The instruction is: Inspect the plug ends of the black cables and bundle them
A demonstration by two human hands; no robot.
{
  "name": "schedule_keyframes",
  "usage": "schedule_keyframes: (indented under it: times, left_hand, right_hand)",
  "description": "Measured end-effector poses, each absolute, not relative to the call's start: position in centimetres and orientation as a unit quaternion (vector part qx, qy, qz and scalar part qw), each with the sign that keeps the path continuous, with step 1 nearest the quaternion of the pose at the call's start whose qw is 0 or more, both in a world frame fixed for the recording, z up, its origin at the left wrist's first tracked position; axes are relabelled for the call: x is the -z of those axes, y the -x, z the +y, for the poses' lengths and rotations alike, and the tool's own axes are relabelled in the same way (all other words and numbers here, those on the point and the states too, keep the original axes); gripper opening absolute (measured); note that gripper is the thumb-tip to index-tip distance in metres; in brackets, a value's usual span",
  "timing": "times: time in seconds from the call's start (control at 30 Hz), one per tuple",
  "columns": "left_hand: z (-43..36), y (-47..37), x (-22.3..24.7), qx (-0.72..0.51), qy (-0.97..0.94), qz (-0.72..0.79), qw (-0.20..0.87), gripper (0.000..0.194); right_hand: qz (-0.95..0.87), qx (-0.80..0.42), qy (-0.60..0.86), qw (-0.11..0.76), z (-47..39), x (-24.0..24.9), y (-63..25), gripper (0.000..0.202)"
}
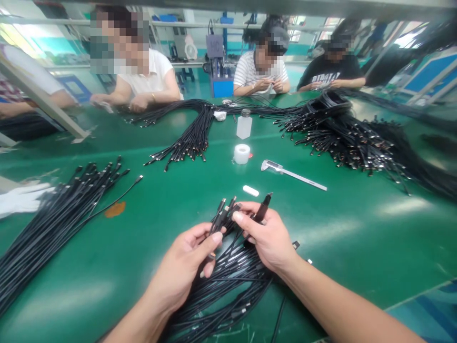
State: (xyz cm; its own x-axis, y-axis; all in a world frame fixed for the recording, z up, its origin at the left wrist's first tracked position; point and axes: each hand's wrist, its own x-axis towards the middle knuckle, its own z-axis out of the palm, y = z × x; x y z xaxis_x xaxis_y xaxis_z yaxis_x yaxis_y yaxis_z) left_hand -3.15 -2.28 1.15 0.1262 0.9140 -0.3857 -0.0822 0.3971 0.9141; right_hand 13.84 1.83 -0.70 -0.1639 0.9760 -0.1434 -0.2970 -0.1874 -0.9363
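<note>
My left hand (194,250) is closed round a small bunch of black USB cables (222,216), their plug ends pointing up and away from me. In my right hand (267,233) a dark utility knife (263,208) is gripped, its tip pointing up. The right thumb and forefinger also pinch a cable plug beside the left hand's bunch. Beneath both hands a loose heap of black cables (228,286) lies on the green table (357,238). Just beyond the hands sits a small white oblong piece (251,190).
A digital caliper (300,177), a roll of white tape (242,154) and a clear bottle (244,125) stand ahead. Cable bundles lie left (71,205), centre (193,136) and right (350,133). A white glove (21,200) rests far left. Several people work across the table.
</note>
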Motion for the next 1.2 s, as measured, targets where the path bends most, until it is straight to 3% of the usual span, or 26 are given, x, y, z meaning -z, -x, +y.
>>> schedule_keyframes:
  times: [0.43,1.2]
  left_hand:
    - [-2.32,3.08,-1.31,-0.371,-0.374,0.524,0.67,0.035]
    - [-2.53,3.08,-0.72,-0.37,-0.42,0.542,0.628,0.032]
  right_hand:
    - [-0.412,-0.675,0.38,0.479,1.8,0.55,-14.06,0.037]
    - [-0.407,-0.652,0.417,0.486,1.92,0.24,-13.65,0.039]
